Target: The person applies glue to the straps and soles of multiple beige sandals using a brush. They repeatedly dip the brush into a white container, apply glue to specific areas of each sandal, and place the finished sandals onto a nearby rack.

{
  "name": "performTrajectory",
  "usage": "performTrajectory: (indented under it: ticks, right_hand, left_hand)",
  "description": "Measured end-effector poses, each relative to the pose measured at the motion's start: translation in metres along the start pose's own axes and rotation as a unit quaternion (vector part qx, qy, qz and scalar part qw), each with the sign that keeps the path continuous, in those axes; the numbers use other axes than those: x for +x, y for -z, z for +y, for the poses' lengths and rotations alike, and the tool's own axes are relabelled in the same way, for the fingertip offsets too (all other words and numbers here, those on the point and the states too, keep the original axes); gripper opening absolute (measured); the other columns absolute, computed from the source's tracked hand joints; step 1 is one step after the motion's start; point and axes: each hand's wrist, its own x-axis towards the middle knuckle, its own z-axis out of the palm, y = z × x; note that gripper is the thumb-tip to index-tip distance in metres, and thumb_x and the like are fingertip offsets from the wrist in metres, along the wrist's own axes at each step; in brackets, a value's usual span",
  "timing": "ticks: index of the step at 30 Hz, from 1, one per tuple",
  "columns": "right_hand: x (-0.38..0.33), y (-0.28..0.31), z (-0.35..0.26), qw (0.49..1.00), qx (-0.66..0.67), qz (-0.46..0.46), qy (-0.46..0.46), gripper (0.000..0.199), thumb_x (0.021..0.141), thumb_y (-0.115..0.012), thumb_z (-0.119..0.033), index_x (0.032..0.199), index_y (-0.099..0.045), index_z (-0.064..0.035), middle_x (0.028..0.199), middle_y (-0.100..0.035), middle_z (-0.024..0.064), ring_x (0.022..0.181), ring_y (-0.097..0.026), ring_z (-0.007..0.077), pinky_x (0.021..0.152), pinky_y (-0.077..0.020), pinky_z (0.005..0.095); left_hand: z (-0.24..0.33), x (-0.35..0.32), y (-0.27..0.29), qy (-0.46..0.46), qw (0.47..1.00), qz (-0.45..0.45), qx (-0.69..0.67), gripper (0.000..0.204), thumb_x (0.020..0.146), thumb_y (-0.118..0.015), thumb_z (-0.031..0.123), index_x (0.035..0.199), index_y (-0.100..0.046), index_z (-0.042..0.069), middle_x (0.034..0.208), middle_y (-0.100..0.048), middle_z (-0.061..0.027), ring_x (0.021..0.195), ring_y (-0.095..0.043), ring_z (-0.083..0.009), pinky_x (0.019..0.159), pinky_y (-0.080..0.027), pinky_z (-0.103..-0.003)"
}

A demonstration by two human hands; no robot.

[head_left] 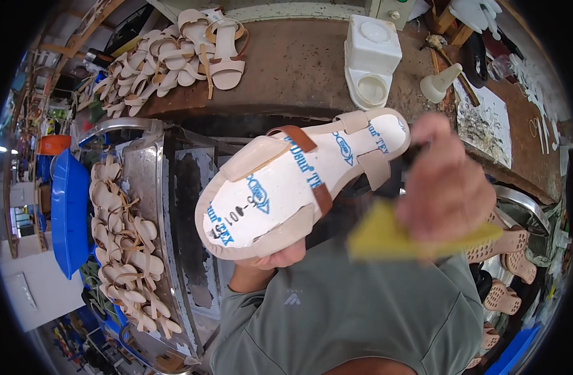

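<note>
Well, left hand [283, 257] beneath sandal [293, 181].

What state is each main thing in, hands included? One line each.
Left hand: gripping sandal edge, mostly hidden
Right hand: gripping yellow piece, blurred
Sandal: held, white printed face toward camera, straps attached
Yellow piece: held, blurred
Bench sandals: heaped
Left-side sandals: heaped
White container: front cup uncovered
Sheet: dark-stained
Bench: stained
</note>
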Motion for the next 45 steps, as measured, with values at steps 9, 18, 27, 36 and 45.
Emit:
performTrajectory:
  ticks: [9, 18, 27, 36, 45]
  right_hand:
    - [-0.001, -0.001, -0.009, 0.983, -0.180, -0.027, 0.014, 0.008, 0.075, -0.071, -0.022, 0.079, -0.071, -0.0146, 0.081, -0.067, 0.0005, 0.068, -0.048, 0.0131, 0.078, -0.0361, 0.0428]
    - [0.005, 0.012, -0.011, 0.995, -0.071, -0.069, 0.002, 0.015, 0.078, -0.069, -0.028, 0.076, -0.069, -0.0129, 0.080, -0.066, 0.0002, 0.066, -0.049, 0.0134, 0.075, -0.0373, 0.0378]
    - [0.021, -0.024, -0.007, 0.986, -0.156, -0.040, 0.049, 0.020, 0.063, -0.072, -0.018, 0.080, -0.069, -0.0086, 0.080, -0.065, 0.0035, 0.069, -0.051, 0.0162, 0.065, -0.0405, 0.0313]
    - [0.031, -0.021, -0.013, 0.993, -0.080, -0.069, 0.052, 0.030, 0.059, -0.075, -0.022, 0.085, -0.068, -0.0066, 0.083, -0.065, 0.0025, 0.067, -0.049, 0.0151, 0.062, -0.0386, 0.0301]
    - [0.041, -0.043, -0.014, 0.993, -0.068, 0.000, 0.092, 0.021, 0.067, -0.071, -0.021, 0.081, -0.069, -0.0061, 0.080, -0.065, 0.0029, 0.063, -0.047, 0.0148, 0.063, -0.0390, 0.0314]
  left_hand:
    - [-0.007, 0.002, 0.000, 0.023, 0.996, 0.064, -0.066, 0.039, 0.083, -0.054, 0.022, 0.119, -0.051, 0.005, 0.123, -0.050, -0.0145, 0.113, -0.050, -0.0270, 0.097, -0.037, -0.039]
    - [-0.009, 0.002, 0.000, 0.030, 0.992, 0.077, -0.099, 0.034, 0.081, -0.060, 0.017, 0.112, -0.058, 0.003, 0.118, -0.055, -0.0155, 0.108, -0.054, -0.0264, 0.093, -0.040, -0.037]
    - [0.004, 0.003, 0.003, 0.021, 0.995, 0.081, -0.052, 0.027, 0.076, -0.066, 0.008, 0.102, -0.065, 0.001, 0.109, -0.062, -0.0163, 0.101, -0.060, -0.0258, 0.089, -0.044, -0.035]
    - [0.007, 0.018, 0.007, -0.043, 0.996, 0.078, -0.023, 0.028, 0.072, -0.069, 0.004, 0.099, -0.066, 0.003, 0.105, -0.064, -0.0135, 0.098, -0.062, -0.0285, 0.088, -0.045, -0.037]
    - [0.008, 0.023, 0.017, -0.065, 0.993, 0.097, -0.026, 0.030, 0.071, -0.066, 0.004, 0.101, -0.065, 0.002, 0.100, -0.064, -0.0117, 0.094, -0.062, -0.0296, 0.086, -0.046, -0.039]
